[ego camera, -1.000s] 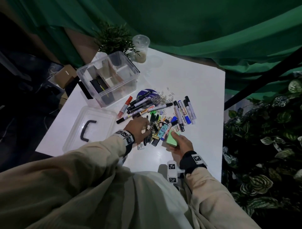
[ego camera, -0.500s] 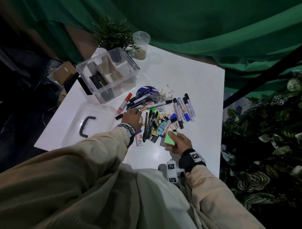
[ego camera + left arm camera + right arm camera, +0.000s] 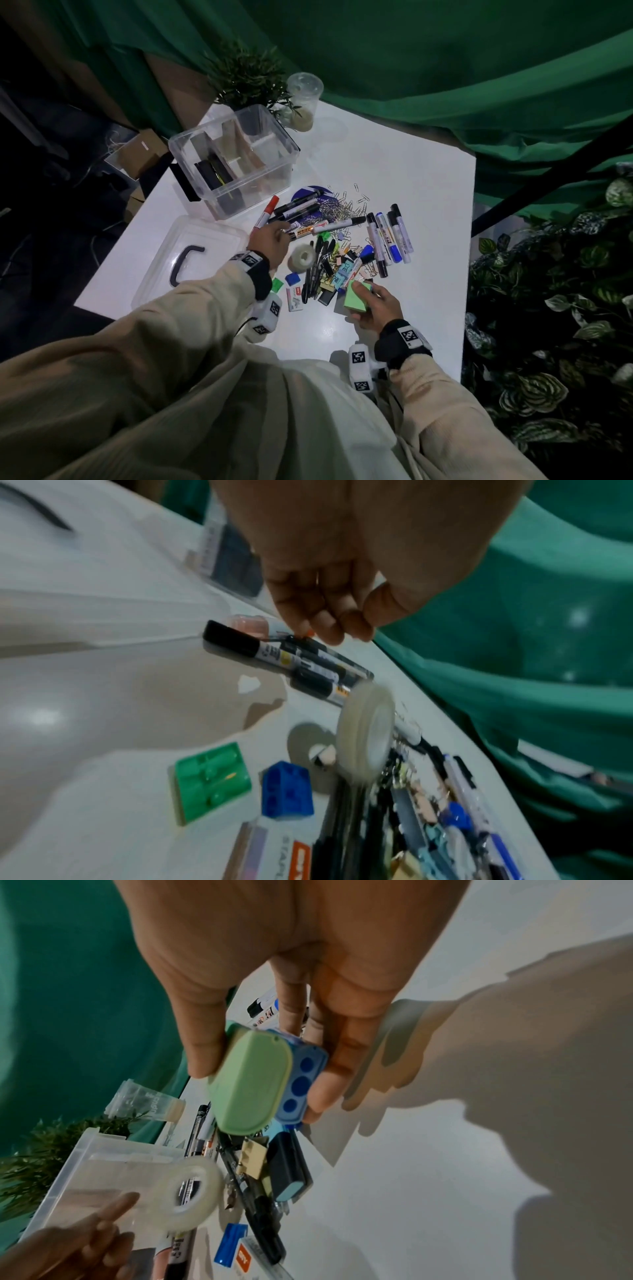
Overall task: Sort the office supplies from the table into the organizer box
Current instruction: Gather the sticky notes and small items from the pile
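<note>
Left hand (image 3: 270,236): fingers bent down on a black marker (image 3: 240,641) near the organizer box (image 3: 233,157); grip unclear.
Tape roll (image 3: 300,257): now showing; the hand was over it.
Right hand (image 3: 376,305): holds a green sticky-note pad (image 3: 356,296) by the table's (image 3: 411,164) near edge.
Blur: small clips.

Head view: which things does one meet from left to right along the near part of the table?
Clear lid → small green piece → blue sharpener → green sticky-note block, held by the right hand.
</note>
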### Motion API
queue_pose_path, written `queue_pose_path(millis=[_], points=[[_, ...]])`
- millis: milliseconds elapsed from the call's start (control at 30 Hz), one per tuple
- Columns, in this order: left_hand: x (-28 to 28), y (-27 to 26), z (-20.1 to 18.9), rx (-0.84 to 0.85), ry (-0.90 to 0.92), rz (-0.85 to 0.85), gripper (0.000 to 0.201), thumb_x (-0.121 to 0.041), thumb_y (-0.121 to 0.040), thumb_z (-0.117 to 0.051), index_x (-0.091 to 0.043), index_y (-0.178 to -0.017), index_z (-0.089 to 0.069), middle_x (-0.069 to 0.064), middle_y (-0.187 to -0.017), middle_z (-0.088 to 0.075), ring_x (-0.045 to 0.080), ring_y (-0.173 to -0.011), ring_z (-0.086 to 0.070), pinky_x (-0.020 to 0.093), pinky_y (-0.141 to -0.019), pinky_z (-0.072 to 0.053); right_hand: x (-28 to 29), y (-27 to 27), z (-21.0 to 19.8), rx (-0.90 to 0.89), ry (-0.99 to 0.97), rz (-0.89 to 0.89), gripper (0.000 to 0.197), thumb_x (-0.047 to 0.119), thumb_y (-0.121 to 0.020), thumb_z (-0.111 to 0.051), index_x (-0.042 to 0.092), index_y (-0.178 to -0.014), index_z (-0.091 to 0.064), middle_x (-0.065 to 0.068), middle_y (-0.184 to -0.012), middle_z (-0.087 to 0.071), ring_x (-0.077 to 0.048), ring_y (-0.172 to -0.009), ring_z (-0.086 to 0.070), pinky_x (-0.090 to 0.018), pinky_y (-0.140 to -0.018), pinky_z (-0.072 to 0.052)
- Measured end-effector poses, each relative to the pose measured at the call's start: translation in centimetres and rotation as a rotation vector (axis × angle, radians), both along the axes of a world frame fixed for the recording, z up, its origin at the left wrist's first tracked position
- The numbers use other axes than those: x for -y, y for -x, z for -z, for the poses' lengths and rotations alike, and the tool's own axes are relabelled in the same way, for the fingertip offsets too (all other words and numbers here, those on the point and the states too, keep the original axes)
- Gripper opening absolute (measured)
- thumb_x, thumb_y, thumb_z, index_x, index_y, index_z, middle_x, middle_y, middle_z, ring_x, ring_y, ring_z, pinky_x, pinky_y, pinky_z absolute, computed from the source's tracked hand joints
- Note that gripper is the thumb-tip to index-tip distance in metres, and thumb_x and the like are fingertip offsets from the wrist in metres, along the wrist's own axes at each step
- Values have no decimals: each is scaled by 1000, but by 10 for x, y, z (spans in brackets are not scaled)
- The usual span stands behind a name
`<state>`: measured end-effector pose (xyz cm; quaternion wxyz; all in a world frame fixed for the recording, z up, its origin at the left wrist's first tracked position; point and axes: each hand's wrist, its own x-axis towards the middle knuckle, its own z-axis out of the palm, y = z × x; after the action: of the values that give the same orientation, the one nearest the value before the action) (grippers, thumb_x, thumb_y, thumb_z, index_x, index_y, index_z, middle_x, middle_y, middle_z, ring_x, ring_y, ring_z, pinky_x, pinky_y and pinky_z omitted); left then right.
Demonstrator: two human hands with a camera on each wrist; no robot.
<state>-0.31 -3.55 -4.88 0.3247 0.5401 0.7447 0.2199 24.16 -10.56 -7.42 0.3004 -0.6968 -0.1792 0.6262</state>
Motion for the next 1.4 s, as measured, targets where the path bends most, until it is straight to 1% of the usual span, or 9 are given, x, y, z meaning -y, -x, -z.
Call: queue_pose_path(millis=[167,367,500,633,733,867,967,1167,1400], points=[[10,15,20,-180,98,152,23,-24,-92,-48,-21,-107,-66,8,-129,-51,27,-95,-63,34,-89,-51,-4,9,2,11,1,-35,56,36,-66,-86,18,-113,-62,-16,-96,-71,-28,-60,-59,-25,-50,-51],[27,1,37,-326,57,414,69,-52,-80,-62,-25,-140,-39,4,-141,-43,26,-130,-40,40,-107,-37,-6,13,3,38,17,-86,63,39,-63,-87,17,-117,-62,-18,-103,-70,-27,-55,-61,-25,-48,-52],[19,-6,37,-469,114,498,70,-48,-82,-62,-23,-142,-36,6,-140,-44,29,-128,-40,41,-105,-38,-4,8,0,62,31,-98,62,41,-62,-87,23,-116,-61,-13,-107,-68,-24,-50,-61,-28,-55,-55],[17,-1,24,-224,34,266,66,-42,-70,-73,-19,-129,-51,5,-128,-46,23,-112,-49,34,-97,-43,-3,4,-1,49,19,-55,61,38,-65,-86,21,-118,-60,-12,-91,-72,-24,-50,-61,-41,-69,-60],[23,9,12,-66,-12,157,43,-31,-64,-76,-20,-100,-55,3,-118,-41,20,-102,-46,32,-90,-46,-2,5,1,21,14,-28,63,36,-67,-85,19,-121,-59,-15,-94,-71,-22,-46,-60,-38,-64,-59],[50,10,9,-273,126,638,29,-31,-67,-67,-23,-84,-45,0,-99,-43,24,-86,-52,35,-70,-50,-1,14,1,6,-1,-27,64,36,-67,-85,21,-121,-56,-18,-113,-66,-24,-50,-63,-39,-63,-60],[67,10,22,-489,71,914,42,-32,-75,-61,-25,-116,-53,3,-111,-46,25,-89,-53,35,-72,-47,-3,23,-4,-11,-8,-27,61,35,-70,-84,19,-122,-56,-20,-109,-68,-25,-52,-61,-36,-61,-58],[63,17,24,-644,-11,1054,29,-35,-81,-58,-23,-108,-61,2,-109,-58,24,-91,-54,35,-72,-44,-9,35,-14,15,-29,-10,54,38,-70,-82,23,-117,-60,-14,-101,-71,-21,-49,-62,-32,-60,-48],[58,30,-8,-187,-26,569,52,-46,-84,-59,-33,-129,-38,2,-108,-61,23,-91,-60,31,-79,-50,-23,48,-36,-34,-110,49,57,25,-72,-82,17,-122,-58,-20,-113,-65,-27,-72,-66,-27,-48,-54]])
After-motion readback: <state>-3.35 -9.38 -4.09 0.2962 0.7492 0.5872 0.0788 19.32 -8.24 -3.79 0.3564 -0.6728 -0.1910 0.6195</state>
